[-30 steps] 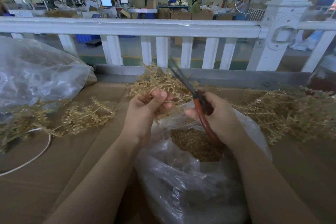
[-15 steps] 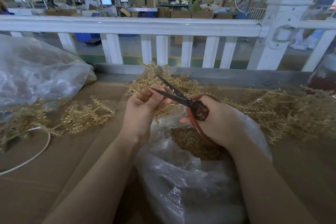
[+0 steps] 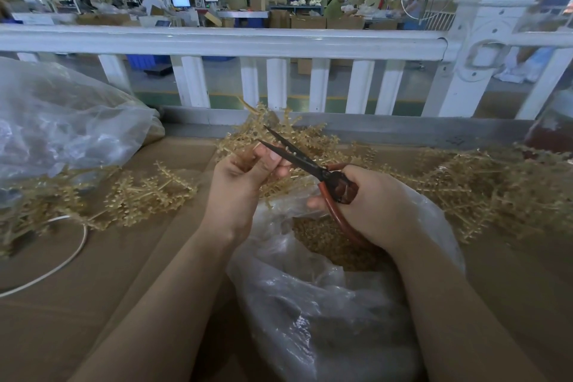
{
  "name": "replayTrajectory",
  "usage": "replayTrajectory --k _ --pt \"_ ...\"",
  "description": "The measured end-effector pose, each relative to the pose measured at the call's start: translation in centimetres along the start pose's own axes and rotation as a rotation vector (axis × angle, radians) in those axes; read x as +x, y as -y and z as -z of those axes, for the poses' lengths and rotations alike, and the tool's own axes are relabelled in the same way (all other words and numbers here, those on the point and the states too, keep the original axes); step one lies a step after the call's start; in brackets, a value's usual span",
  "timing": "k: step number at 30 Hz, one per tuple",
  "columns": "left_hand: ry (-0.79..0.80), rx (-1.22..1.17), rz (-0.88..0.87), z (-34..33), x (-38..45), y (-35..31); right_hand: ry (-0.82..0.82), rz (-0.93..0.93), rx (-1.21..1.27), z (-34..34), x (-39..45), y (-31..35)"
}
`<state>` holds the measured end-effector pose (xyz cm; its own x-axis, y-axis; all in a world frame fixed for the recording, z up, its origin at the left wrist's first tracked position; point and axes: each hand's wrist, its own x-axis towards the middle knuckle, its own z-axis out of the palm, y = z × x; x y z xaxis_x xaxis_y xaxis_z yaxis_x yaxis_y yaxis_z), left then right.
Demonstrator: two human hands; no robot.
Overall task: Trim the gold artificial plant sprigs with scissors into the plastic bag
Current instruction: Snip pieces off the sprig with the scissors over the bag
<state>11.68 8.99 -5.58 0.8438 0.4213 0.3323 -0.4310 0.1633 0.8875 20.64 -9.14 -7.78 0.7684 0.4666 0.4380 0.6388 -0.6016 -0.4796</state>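
Observation:
My left hand (image 3: pixel 245 177) pinches a gold sprig (image 3: pixel 279 130) that fans out above its fingers. My right hand (image 3: pixel 372 205) grips the red-handled scissors (image 3: pixel 322 175), whose dark blades are parted and point up-left, right beside my left fingertips. Below both hands sits the clear plastic bag (image 3: pixel 325 313), mouth open, with a heap of gold trimmings (image 3: pixel 328 242) inside.
Gold sprigs lie piled at the right (image 3: pixel 483 192) and at the left (image 3: pixel 145 195) on the cardboard surface (image 3: pixel 93 304). A large clear bag (image 3: pixel 62 133) bulges at far left, a white cord (image 3: pixel 71 251) loops below it. A white railing (image 3: pixel 248 40) runs across the back.
The scissors swung down from pointing up to pointing left at the sprig, and their blades opened. My left hand stayed holding the sprig in place.

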Motion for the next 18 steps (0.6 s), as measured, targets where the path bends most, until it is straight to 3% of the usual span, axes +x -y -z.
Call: replayTrajectory --k 18 --pt "0.000 0.066 -0.014 0.55 0.22 0.35 0.038 0.014 -0.068 0.47 -0.05 -0.22"
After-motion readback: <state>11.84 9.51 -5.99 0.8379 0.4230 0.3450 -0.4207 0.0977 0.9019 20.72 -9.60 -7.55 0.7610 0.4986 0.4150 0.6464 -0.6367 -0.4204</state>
